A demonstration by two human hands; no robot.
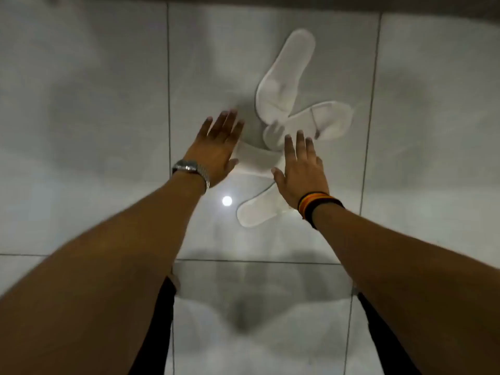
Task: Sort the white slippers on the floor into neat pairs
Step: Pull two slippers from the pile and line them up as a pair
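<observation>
While both arms reach down over the glossy tile floor (81, 104), the left hand (216, 147) and right hand (300, 171) hover flat, fingers spread, holding nothing. Between and under them lies the nearest slipper (257, 209), then another (319, 120), and farthest a third (286, 71), all overlapping in a heap. They look thin, soft and light; pinching each at its heel edge should work best.

No text, label, brand or number can be read anywhere in the frame. The wristwatch (190, 169) left of centre is too blurred to show its dial.
</observation>
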